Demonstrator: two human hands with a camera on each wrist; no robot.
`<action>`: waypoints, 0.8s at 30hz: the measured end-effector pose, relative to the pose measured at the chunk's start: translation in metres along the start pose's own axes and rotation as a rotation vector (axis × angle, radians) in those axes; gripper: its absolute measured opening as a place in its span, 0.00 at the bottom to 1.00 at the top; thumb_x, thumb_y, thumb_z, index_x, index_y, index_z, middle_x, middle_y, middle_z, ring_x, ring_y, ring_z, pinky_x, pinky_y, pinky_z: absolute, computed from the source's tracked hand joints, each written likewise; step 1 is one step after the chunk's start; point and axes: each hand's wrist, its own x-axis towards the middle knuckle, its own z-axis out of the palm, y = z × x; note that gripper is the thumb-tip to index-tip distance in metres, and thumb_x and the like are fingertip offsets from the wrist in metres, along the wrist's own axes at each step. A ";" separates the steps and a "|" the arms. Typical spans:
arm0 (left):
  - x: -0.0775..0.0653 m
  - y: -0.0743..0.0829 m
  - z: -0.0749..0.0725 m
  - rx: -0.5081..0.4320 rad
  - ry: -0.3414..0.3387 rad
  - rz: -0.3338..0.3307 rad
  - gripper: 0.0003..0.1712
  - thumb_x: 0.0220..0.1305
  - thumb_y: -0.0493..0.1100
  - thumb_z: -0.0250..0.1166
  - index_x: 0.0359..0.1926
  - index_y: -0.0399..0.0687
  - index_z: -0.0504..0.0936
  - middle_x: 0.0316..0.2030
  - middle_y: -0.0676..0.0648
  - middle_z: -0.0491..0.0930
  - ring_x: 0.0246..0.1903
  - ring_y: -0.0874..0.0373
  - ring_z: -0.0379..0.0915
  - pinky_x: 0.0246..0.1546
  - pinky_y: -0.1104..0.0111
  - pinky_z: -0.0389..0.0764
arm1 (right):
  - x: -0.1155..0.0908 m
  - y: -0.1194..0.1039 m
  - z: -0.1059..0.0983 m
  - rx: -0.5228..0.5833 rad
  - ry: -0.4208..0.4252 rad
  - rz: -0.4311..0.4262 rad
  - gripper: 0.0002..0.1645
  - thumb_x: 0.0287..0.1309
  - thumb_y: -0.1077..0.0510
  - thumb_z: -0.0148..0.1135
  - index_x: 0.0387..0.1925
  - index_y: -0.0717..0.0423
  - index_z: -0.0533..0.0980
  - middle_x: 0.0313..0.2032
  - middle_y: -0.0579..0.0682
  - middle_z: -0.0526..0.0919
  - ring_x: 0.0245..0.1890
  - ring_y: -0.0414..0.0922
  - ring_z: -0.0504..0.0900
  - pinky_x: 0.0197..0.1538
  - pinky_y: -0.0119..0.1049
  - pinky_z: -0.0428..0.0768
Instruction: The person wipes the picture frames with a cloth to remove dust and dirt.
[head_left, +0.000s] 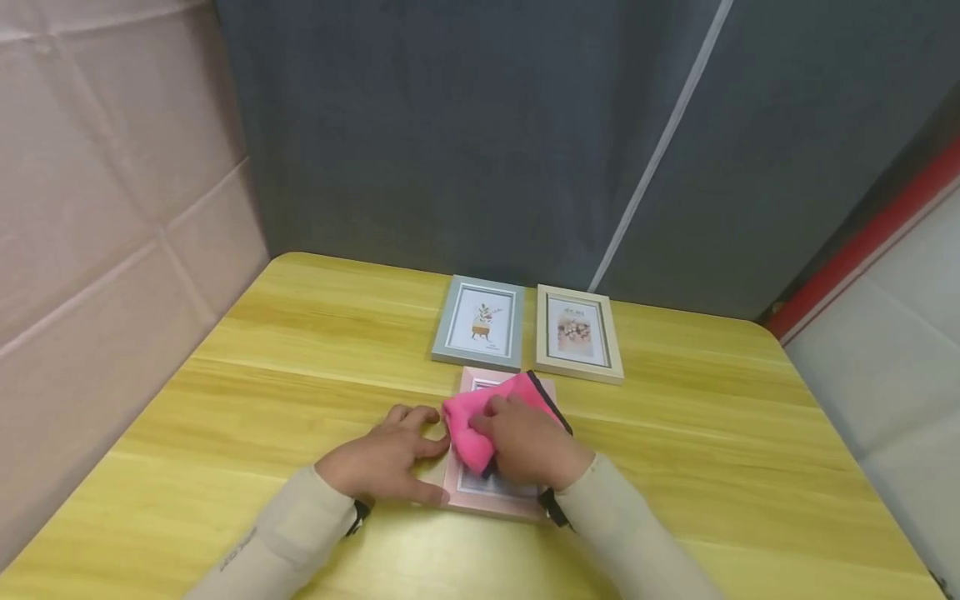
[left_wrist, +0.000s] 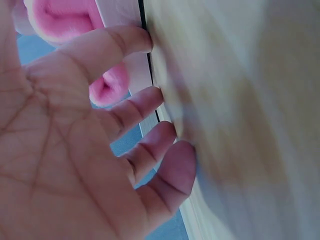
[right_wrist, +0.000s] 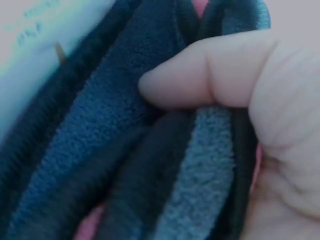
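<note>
A pink picture frame [head_left: 491, 503] lies flat on the table, partly covered by a bright pink cloth [head_left: 467, 417] with dark edging. My right hand [head_left: 531, 442] grips the bunched cloth and presses it on the frame's face. Up close in the right wrist view, the thumb digs into the cloth's grey underside [right_wrist: 100, 120]. My left hand [head_left: 386, 462] rests at the frame's left side, thumb on the lower left corner and index finger by the edge. Its bent fingertips [left_wrist: 182, 160] touch the wooden tabletop in the left wrist view.
Behind the pink frame lie a grey-blue picture frame [head_left: 440, 333] and a cream picture frame [head_left: 617, 350], both face up. The yellow wood-grain table [head_left: 262, 400] backs onto a dark grey panel [head_left: 450, 150]. Pale sheeting [head_left: 112, 183] hangs at the left.
</note>
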 end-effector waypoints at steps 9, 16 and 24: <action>0.002 0.001 -0.001 0.020 -0.013 -0.020 0.46 0.53 0.66 0.71 0.68 0.46 0.74 0.70 0.41 0.59 0.64 0.43 0.52 0.61 0.47 0.66 | 0.023 0.005 -0.008 -0.011 -0.013 0.101 0.27 0.63 0.60 0.62 0.64 0.48 0.76 0.44 0.52 0.74 0.43 0.47 0.72 0.48 0.40 0.78; 0.005 -0.005 -0.002 -0.040 -0.001 -0.013 0.39 0.60 0.61 0.68 0.66 0.46 0.75 0.68 0.41 0.61 0.64 0.43 0.53 0.59 0.47 0.67 | 0.009 0.014 -0.007 0.107 0.026 0.149 0.29 0.60 0.62 0.64 0.64 0.45 0.76 0.51 0.51 0.76 0.48 0.48 0.74 0.56 0.45 0.76; 0.008 -0.019 -0.007 -0.202 0.076 -0.029 0.19 0.69 0.45 0.62 0.55 0.41 0.84 0.62 0.42 0.68 0.60 0.43 0.59 0.58 0.46 0.66 | -0.047 0.016 0.002 0.106 0.128 -0.075 0.26 0.54 0.66 0.68 0.56 0.48 0.82 0.53 0.47 0.81 0.56 0.46 0.76 0.61 0.44 0.74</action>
